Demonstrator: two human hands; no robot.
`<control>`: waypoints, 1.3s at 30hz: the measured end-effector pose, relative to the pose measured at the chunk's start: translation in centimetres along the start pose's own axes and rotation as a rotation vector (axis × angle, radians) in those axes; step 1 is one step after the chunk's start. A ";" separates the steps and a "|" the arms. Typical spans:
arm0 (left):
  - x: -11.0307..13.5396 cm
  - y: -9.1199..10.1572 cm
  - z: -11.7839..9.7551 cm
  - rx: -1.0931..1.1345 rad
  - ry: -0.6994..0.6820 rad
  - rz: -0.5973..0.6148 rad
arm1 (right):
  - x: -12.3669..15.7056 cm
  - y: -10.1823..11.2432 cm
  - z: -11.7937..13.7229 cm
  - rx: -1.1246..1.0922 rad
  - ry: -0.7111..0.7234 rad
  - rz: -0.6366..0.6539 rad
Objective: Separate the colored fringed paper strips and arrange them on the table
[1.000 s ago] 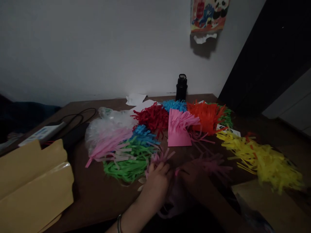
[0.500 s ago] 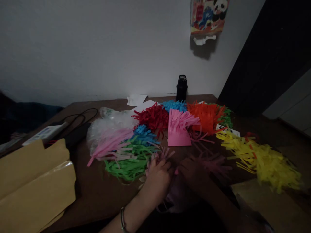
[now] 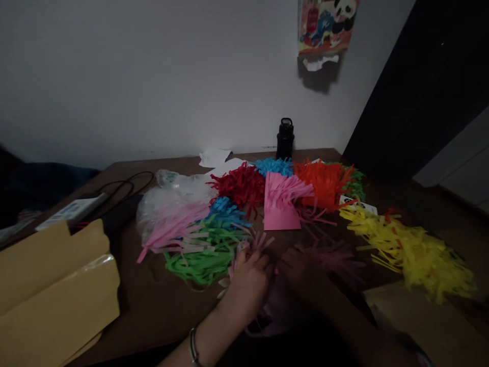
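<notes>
At the near edge of the table, my left hand [image 3: 252, 272] is closed, its fingers curled round the middle of a pink fringed paper tassel [image 3: 261, 240]. Close beside it on the right, my right hand [image 3: 300, 270] is also closed on the pink paper and lies in deep shadow. Pink strips [image 3: 340, 259] fan out beyond the right hand. The fingertips are largely hidden. Green fringed strips [image 3: 206, 257] lie left of my left hand, with a finished-looking pink tassel [image 3: 171, 227] beside them. Past both hands rests a pink fringed sheet [image 3: 282, 216].
Red [image 3: 240, 184], orange [image 3: 324, 183] and yellow fringed paper [image 3: 424, 255] spread across the table. A black bottle [image 3: 284, 140] stands at the back. Clear plastic bags [image 3: 168, 196] and a brown envelope [image 3: 57, 290] lie left. A tissue pack [image 3: 326, 28] hangs on the wall.
My right hand's fingers have shifted slightly on the pink paper, and less of the pink between the hands shows. The left hand has hardly moved.
</notes>
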State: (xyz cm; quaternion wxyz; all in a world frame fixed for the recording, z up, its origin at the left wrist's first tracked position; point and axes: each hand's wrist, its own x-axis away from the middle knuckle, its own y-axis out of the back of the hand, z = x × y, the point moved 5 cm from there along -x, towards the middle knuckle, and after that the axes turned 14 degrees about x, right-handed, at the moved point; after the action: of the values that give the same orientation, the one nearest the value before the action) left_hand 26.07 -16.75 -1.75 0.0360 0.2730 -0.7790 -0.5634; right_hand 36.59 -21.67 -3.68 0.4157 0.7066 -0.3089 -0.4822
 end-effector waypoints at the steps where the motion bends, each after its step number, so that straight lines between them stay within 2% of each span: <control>1: 0.0 -0.3 0.1 -0.009 -0.005 -0.004 | 0.0 0.1 -0.1 -0.006 -0.007 0.001; 6: -0.2 -1.4 0.7 -0.024 -0.048 0.007 | 0.1 1.1 -0.3 -0.010 0.027 0.021; 11: -0.1 0.0 0.0 -0.018 -0.049 0.022 | -0.4 1.6 0.5 0.018 0.172 0.035; 14: 0.0 0.5 -0.3 -0.016 -0.050 0.019 | -0.7 1.1 0.4 0.023 0.188 0.028; 18: 0.0 -0.4 0.2 -0.019 -0.044 -0.006 | -0.5 0.6 -0.4 0.021 0.136 0.017; 22: -0.1 -1.4 0.8 -0.007 -0.062 0.012 | -0.4 1.6 -0.4 0.040 0.181 0.030; 26: 0.0 -0.7 0.5 0.007 -0.064 0.027 | -1.0 2.5 0.3 0.073 0.262 0.057; 29: 0.2 0.1 0.1 0.009 -0.056 0.030 | -1.4 2.3 0.4 0.085 0.304 0.075; 35: 0.0 0.4 -0.2 0.007 -0.031 -0.020 | -1.2 2.2 -0.8 0.057 0.167 0.086; 39: 0.6 0.3 0.0 0.004 -0.035 -0.082 | -0.8 2.1 -0.4 0.039 0.098 0.072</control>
State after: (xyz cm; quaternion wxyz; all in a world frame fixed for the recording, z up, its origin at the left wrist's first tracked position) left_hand 25.45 -16.99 -1.58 -0.0013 0.2951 -0.7687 -0.5674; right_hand 36.65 -21.87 -1.38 0.4338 0.7257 -0.3227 -0.4255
